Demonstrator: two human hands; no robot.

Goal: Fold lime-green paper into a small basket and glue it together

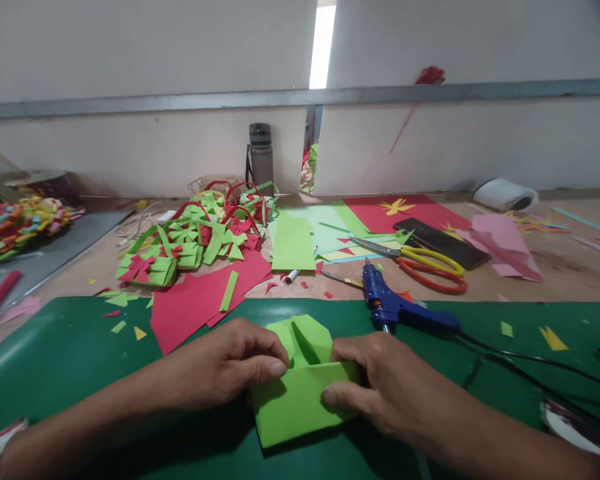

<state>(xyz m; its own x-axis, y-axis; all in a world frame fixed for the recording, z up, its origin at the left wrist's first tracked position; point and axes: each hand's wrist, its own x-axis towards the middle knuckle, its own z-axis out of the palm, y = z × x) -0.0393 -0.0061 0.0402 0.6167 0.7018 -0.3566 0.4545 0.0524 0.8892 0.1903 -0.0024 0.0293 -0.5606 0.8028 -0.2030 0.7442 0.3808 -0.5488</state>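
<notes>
A folded piece of bright green paper (300,410), shaped like a small bag or pouch, is held between my two hands above the green mat (180,440). My left hand (240,363) pinches its upper left edge with thumb and index finger. At the right side, my right hand (375,377) grips it, thumb across the front face and fingers behind. Folded flaps stand up at the top of the paper. Just beyond my right hand lies a blue glue gun (403,310). Red paper sheets (190,313) lie beyond my left hand.
Finished green paper bags (153,267) with red decorations are piled at the back left. Scissors (425,263), a black phone (440,243) and a light green sheet (293,243) lie further back. A dark bottle (261,160) stands by the wall. A black cord (525,357) runs to the right.
</notes>
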